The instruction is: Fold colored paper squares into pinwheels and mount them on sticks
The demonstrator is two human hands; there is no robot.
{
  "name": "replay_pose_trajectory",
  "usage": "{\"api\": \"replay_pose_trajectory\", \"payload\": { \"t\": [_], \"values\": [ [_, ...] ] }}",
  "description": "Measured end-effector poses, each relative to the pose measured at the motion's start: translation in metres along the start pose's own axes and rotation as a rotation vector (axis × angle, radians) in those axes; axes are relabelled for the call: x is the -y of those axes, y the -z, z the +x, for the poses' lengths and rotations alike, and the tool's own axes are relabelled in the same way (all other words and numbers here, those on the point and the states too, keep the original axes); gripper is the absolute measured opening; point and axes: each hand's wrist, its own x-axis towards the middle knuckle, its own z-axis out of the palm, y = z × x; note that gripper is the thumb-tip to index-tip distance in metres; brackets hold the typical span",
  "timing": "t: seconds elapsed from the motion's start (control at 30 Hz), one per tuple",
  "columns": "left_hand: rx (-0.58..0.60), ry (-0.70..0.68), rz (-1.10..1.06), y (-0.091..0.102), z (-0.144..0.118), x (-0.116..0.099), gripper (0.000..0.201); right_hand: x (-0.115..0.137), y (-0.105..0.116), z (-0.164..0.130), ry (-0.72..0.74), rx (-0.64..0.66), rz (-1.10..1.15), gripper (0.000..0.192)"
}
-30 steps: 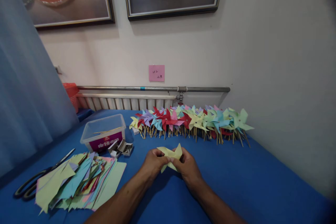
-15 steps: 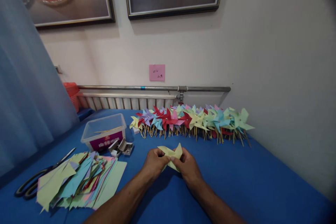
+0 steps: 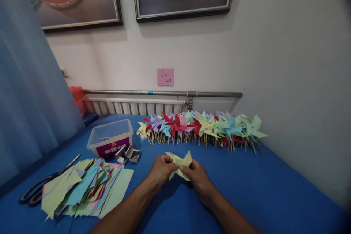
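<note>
Pinching a pale-yellow paper pinwheel (image 3: 179,159) betw. L hand (image 3: 161,169) & R hand (image 3: 198,176), each grip closed on it, thumbs nr its centre, above the blue worktop (image 3: 246,193), in front of the pinwheel row (image 3: 207,127). Vs. a sec ago, little diff.: thumb tips slightly parted, centre more exposed. Prob. folds still being held together; can't tell if pinned.

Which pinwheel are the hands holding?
The pale yellow pinwheel, pinched by the left hand and right hand; the other pinwheels are bunched farther back.
</note>
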Motion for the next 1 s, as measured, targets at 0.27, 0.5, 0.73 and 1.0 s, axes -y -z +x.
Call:
{"api": "replay_pose_trajectory", "payload": {
  "t": [0.27, 0.5, 0.73, 1.0],
  "values": [
    [0.037, -0.015, -0.027, 0.001, 0.0, 0.0, 0.026, -0.006, 0.004, 0.004, 0.01, -0.055, -0.026, 0.047],
    [0.039, -0.014, -0.014, 0.001, 0.002, 0.003, 0.031, -0.011, 0.007, 0.01, -0.026, -0.147, -0.114, 0.046],
    [0.009, -0.058, -0.064, 0.005, -0.001, -0.003, 0.04, -0.006, 0.009, 0.005, -0.007, -0.163, -0.131, 0.044],
    [-0.154, -0.14, 0.053, 0.014, 0.014, -0.001, 0.033, -0.003, 0.006, -0.003, 0.014, -0.17, -0.178, 0.042]
  ]
}}
